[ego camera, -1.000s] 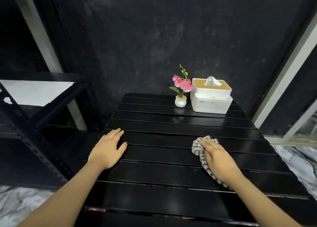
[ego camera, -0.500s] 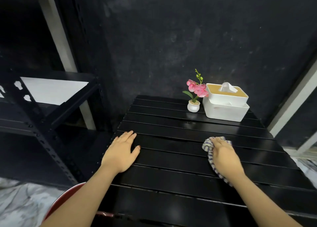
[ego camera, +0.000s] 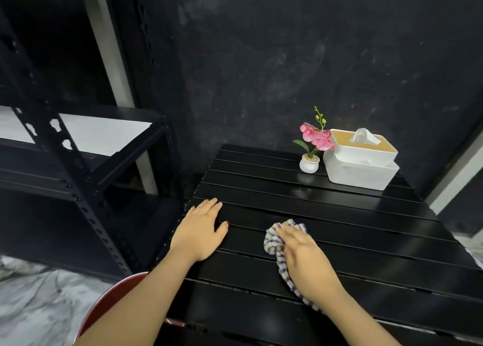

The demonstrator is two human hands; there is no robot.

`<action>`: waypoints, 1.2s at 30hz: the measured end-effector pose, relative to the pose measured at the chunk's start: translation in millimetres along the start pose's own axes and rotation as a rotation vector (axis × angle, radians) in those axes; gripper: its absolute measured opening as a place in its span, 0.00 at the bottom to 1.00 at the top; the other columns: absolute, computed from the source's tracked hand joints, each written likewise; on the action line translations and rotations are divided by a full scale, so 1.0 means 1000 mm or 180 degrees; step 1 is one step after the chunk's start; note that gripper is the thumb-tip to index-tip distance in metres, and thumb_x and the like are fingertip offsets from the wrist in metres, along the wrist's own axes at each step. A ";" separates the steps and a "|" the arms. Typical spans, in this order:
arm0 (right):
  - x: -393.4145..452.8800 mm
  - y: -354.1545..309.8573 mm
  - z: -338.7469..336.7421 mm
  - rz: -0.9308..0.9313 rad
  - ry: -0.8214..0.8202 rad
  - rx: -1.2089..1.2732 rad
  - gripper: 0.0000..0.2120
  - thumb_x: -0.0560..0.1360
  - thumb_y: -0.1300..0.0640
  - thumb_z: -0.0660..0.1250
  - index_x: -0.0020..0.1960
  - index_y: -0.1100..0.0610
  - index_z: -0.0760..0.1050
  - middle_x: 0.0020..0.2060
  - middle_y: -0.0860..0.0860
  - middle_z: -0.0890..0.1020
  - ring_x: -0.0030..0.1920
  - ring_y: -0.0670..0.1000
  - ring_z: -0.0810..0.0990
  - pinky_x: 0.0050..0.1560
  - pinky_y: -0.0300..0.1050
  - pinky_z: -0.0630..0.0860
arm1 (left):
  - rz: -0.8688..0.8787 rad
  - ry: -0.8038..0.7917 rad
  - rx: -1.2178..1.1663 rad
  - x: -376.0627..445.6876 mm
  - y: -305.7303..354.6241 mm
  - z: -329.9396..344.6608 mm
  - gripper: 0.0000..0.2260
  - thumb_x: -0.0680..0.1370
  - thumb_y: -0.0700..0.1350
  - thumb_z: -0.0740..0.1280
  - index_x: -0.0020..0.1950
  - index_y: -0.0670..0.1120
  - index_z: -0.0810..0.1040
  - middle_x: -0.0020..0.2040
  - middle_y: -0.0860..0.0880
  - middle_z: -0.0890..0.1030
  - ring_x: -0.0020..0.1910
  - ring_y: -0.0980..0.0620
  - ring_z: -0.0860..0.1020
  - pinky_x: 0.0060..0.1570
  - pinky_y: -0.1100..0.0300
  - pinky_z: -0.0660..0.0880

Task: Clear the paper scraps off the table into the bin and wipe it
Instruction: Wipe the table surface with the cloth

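No paper scraps are showing on the black surface (ego camera: 339,215), so wiping is underway. The right hand (ego camera: 303,254) is pressing the striped cloth (ego camera: 273,241) at lower centre, fingers flat; the left hand (ego camera: 201,230) is resting released. The red bin (ego camera: 109,301) is sitting lower left.

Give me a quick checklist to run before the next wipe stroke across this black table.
1. Cloth under the right hand: ok, the striped cloth is pressed to the table.
2. Left hand bracing: ok, it rests flat near the left edge.
3. Paper scraps gone: ok, none show on the slats.
4. Flower pot and tissue box out of the way: ok, both stand at the far edge.
5. Bin in reach: cannot tell, only a red rim shows below the table.
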State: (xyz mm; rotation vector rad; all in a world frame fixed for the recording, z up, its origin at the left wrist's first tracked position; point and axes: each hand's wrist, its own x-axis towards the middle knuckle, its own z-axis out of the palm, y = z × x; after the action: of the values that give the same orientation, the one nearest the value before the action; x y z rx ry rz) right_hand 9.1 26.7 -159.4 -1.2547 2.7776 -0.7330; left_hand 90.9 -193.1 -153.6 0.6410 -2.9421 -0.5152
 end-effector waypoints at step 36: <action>0.008 -0.099 0.036 0.0277 -0.0215 -0.0159 0.25 0.78 0.62 0.51 0.74 0.55 0.52 0.75 0.52 0.56 0.76 0.50 0.51 0.75 0.42 0.46 | 0.0100 -0.0019 -0.0230 -0.107 -0.012 -0.020 0.24 0.80 0.51 0.55 0.75 0.49 0.56 0.77 0.53 0.56 0.76 0.55 0.52 0.73 0.61 0.45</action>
State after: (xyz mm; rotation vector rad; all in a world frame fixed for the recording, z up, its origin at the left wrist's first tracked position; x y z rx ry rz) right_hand 80.4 -50.4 -148.7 -1.1348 2.7920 -0.6080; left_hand 195.8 -164.7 -140.6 0.5856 -2.9187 -0.6180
